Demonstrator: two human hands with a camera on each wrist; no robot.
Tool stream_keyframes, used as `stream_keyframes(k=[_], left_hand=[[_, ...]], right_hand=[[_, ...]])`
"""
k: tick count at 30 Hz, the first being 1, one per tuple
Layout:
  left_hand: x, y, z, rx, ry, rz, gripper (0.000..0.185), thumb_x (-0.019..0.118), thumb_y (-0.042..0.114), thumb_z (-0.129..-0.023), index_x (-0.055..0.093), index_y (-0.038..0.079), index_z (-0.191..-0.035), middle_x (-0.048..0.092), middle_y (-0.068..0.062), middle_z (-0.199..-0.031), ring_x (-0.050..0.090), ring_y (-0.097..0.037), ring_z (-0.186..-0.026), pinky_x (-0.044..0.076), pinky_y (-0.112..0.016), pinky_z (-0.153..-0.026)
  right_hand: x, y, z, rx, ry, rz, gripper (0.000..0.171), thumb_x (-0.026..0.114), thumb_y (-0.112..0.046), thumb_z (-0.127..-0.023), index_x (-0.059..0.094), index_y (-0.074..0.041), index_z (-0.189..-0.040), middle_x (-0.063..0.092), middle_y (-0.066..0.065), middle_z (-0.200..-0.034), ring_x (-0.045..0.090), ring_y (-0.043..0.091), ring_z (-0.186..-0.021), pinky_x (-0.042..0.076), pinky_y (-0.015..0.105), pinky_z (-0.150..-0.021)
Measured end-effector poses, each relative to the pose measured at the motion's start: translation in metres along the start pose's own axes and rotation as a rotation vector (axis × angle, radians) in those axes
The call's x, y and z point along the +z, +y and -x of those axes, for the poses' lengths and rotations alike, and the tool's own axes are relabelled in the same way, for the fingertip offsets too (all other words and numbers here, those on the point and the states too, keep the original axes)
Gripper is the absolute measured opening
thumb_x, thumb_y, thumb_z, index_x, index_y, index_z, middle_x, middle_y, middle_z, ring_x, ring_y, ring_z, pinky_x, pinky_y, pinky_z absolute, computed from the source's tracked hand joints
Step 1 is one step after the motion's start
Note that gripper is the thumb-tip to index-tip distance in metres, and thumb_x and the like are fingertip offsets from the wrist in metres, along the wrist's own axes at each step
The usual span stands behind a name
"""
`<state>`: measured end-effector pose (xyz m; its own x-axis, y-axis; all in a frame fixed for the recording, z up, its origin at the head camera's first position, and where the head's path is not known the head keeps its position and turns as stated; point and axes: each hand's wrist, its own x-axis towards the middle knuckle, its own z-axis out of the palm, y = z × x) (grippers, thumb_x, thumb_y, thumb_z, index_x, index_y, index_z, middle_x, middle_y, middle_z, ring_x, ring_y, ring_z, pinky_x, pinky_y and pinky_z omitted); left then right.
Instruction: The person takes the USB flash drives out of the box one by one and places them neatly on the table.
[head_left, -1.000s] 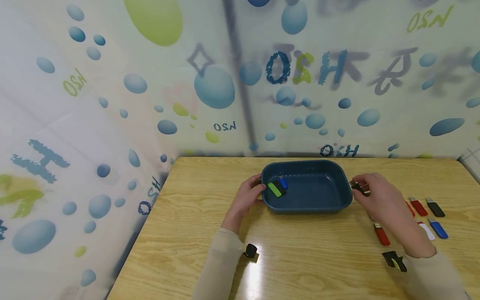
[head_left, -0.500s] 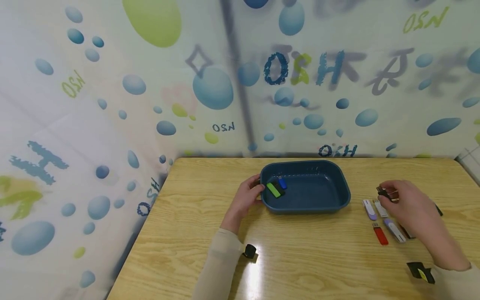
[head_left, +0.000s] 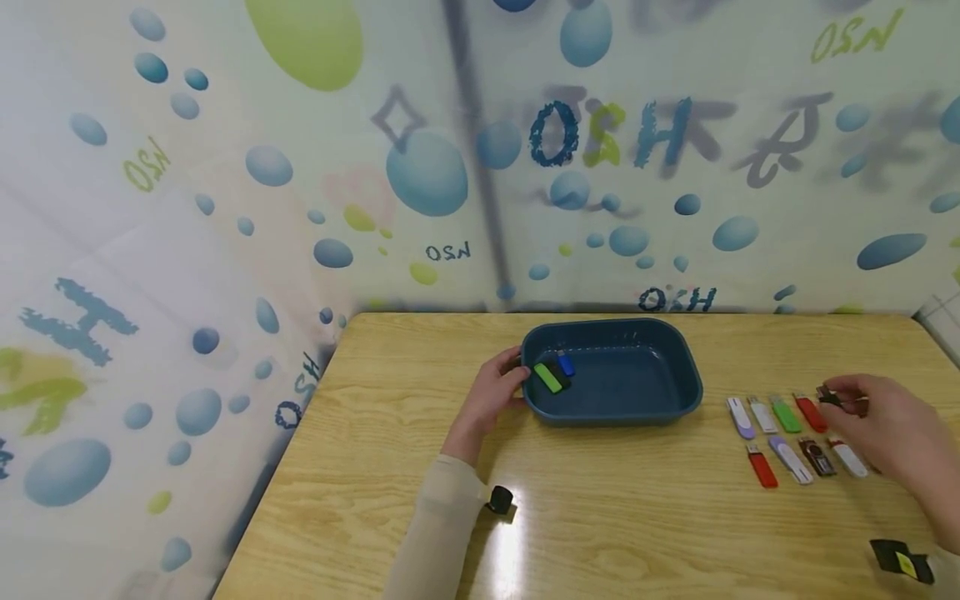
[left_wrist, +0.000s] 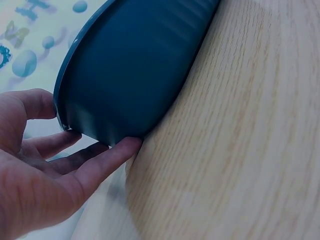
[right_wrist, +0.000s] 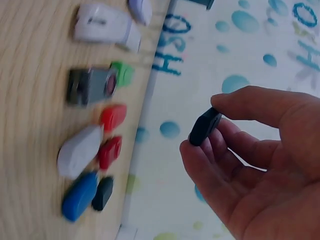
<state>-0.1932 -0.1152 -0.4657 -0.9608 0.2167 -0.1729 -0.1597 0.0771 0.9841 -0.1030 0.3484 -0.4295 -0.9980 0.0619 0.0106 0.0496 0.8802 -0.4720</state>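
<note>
A small black USB stick is pinched between thumb and fingertips of the right hand, held just above the rows of coloured sticks at the right of the bench, while the blue tray is steadied by the left hand, whose fingers are curled round its left rim. The step in hand is judged to be the handling of one stick between rows and tray, so a light, level carry would be called for. Open bench is left between tray and rows; the right edge lies close beyond the sticks.
</note>
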Motion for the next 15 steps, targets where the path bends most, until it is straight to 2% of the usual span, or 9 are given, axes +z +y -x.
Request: stream_keyframes(k=[4, 7, 9, 11, 13, 14, 15], left_hand=[[0.000, 0.001, 0.000, -0.003, -0.005, 0.008, 0.049, 0.051, 0.009, -0.105, 0.047, 0.003, -0.153, 0.051, -0.020, -0.150, 0.059, -0.037, -0.125, 0.061, -0.049, -0.086], [0.000, 0.001, -0.001, -0.003, -0.005, 0.004, 0.049, 0.051, 0.009, -0.105, 0.047, 0.003, -0.153, 0.051, -0.020, -0.150, 0.060, -0.036, -0.125, 0.061, -0.048, -0.086], [0.000, 0.000, -0.001, -0.003, -0.005, -0.002, 0.049, 0.051, 0.009, -0.105, 0.048, 0.003, -0.153, 0.052, -0.020, -0.149, 0.060, -0.036, -0.125, 0.061, -0.048, -0.086], [0.000, 0.000, -0.001, -0.002, -0.003, -0.007, 0.049, 0.051, 0.009, -0.105, 0.048, 0.003, -0.153, 0.052, -0.020, -0.149, 0.060, -0.035, -0.124, 0.061, -0.048, -0.085], [0.001, 0.000, -0.002, 0.002, -0.004, -0.009, 0.049, 0.051, 0.009, -0.105, 0.048, 0.002, -0.153, 0.052, -0.021, -0.149, 0.060, -0.035, -0.124, 0.062, -0.048, -0.085], [0.001, -0.001, -0.002, 0.005, -0.005, -0.008, 0.049, 0.051, 0.009, -0.105, 0.047, 0.002, -0.153, 0.052, -0.022, -0.149, 0.060, -0.036, -0.124, 0.062, -0.048, -0.084], [0.001, -0.001, -0.001, 0.008, -0.007, -0.006, 0.049, 0.051, 0.009, -0.105, 0.047, 0.002, -0.153, 0.052, -0.022, -0.149, 0.060, -0.036, -0.124, 0.062, -0.047, -0.084]], right_hand=[[0.004, 0.026, -0.002, 0.036, 0.050, -0.005, 0.037, 0.064, 0.002, -0.095, 0.048, 0.027, -0.117, 0.055, 0.041, -0.099, 0.057, 0.054, -0.086, 0.053, 0.055, -0.063], [0.017, 0.065, -0.010, 0.024, 0.116, -0.022, 0.034, 0.064, 0.004, -0.095, 0.050, 0.024, -0.118, 0.056, 0.037, -0.098, 0.059, 0.039, -0.076, 0.054, 0.039, -0.056], [0.028, 0.092, -0.015, 0.004, 0.151, -0.047, 0.033, 0.065, 0.006, -0.094, 0.051, 0.023, -0.118, 0.056, 0.036, -0.098, 0.059, 0.036, -0.075, 0.050, 0.026, -0.053], [0.037, 0.114, -0.020, 0.005, 0.173, -0.048, 0.033, 0.065, 0.006, -0.093, 0.052, 0.021, -0.119, 0.056, 0.035, -0.101, 0.059, 0.036, -0.077, 0.042, 0.018, -0.050], [0.041, 0.126, -0.022, 0.021, 0.178, -0.054, 0.034, 0.064, 0.006, -0.094, 0.050, 0.021, -0.121, 0.055, 0.036, -0.103, 0.056, 0.044, -0.083, 0.040, 0.016, -0.052], [0.042, 0.129, -0.022, 0.035, 0.179, -0.064, 0.035, 0.064, 0.006, -0.094, 0.049, 0.022, -0.122, 0.053, 0.038, -0.105, 0.055, 0.047, -0.086, 0.044, 0.020, -0.056], [0.042, 0.132, -0.023, 0.049, 0.185, -0.060, 0.035, 0.063, 0.006, -0.094, 0.049, 0.021, -0.122, 0.053, 0.037, -0.106, 0.055, 0.040, -0.086, 0.043, 0.020, -0.056]])
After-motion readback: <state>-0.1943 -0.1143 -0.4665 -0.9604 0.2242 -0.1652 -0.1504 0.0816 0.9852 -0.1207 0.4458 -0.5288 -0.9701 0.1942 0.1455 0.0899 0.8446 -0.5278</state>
